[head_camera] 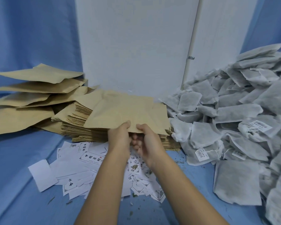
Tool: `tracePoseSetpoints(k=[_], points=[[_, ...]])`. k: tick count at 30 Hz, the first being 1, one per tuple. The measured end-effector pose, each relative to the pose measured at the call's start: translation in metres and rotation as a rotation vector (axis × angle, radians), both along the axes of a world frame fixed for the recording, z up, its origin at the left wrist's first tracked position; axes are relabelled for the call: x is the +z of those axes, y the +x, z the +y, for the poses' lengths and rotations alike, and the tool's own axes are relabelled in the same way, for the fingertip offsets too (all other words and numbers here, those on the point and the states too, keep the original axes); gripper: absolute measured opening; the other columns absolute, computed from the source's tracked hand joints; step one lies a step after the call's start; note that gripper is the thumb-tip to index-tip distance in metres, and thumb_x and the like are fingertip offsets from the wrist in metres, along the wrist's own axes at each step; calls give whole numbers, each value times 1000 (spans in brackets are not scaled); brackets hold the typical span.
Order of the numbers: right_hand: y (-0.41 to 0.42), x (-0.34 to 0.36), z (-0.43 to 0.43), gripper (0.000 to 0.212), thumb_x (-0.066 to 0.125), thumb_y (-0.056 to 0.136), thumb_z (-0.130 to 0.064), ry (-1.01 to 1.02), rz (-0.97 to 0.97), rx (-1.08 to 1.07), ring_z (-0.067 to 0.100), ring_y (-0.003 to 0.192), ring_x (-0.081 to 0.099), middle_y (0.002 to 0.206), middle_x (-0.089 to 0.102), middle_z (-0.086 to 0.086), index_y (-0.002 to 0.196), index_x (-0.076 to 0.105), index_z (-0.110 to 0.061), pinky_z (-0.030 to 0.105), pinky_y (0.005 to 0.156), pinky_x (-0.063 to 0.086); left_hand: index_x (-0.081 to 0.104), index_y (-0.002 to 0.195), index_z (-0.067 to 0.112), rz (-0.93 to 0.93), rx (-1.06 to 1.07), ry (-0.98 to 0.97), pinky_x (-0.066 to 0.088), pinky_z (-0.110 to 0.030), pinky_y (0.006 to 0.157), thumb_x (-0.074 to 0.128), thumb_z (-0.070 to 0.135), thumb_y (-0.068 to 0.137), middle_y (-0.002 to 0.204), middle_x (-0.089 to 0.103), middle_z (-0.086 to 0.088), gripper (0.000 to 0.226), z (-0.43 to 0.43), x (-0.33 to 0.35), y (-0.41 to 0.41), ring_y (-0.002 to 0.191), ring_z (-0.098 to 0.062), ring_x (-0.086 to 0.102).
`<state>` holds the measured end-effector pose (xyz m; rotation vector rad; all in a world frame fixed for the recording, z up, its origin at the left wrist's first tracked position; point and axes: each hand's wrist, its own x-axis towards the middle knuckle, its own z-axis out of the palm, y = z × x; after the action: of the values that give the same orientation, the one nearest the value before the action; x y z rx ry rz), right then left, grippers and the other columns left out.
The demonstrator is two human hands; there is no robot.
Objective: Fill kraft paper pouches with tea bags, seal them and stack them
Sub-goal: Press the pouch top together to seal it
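Kraft pouch [126, 111] sits lifted just above the stack of flat pouches [78, 127], held by its near edge. Both the left hand [119, 138] and the right hand [148, 142] pinch that edge, thumbs on top and fingers curled underneath, close together. This looks like the opening step: the mouth is being parted, and nothing is inside as far as can be seen. Next, one hand must keep the mouth open while the other reaches right to the heap of tea bags [234, 119]. Printed paper slips [81, 168] lie on the blue cloth [23, 159] below
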<state>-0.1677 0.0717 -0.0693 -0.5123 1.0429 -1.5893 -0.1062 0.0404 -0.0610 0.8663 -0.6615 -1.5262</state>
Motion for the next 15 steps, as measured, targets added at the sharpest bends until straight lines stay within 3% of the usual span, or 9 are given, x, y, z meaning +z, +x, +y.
tracePoseSetpoints(k=[4,9,13,15], points=[[-6,3,4,4,54,90,-6,-40,-180,-192,24,57,63,84,64,13,93,57,-4,19,39,45,54,109,2,126,12,-14,53,-29,59,48,-13,88,90,61,-12,26,-9,12,25,74,-20,60],[15,19,-12,32,58,90,0,-100,-63,-58,16,64,69,100,68,10,122,57,-3,17,47,50,55,106,4,157,49,-95,55,-26,55,48,-14,88,88,63,-11,26,-34,39,69,74,-21,62],[52,62,-62,16,58,92,-5,-166,19,32,13,72,63,87,67,1,105,62,-13,16,48,49,53,118,0,321,42,-212,58,-33,68,47,-13,88,111,63,-17,33,-71,75,112,94,-27,64],[78,88,-95,8,57,93,-6,-182,41,72,15,70,60,84,64,2,96,59,-13,15,46,49,54,113,1,442,82,-273,57,-30,65,44,-16,87,103,64,-15,33,-93,97,132,92,-26,64]])
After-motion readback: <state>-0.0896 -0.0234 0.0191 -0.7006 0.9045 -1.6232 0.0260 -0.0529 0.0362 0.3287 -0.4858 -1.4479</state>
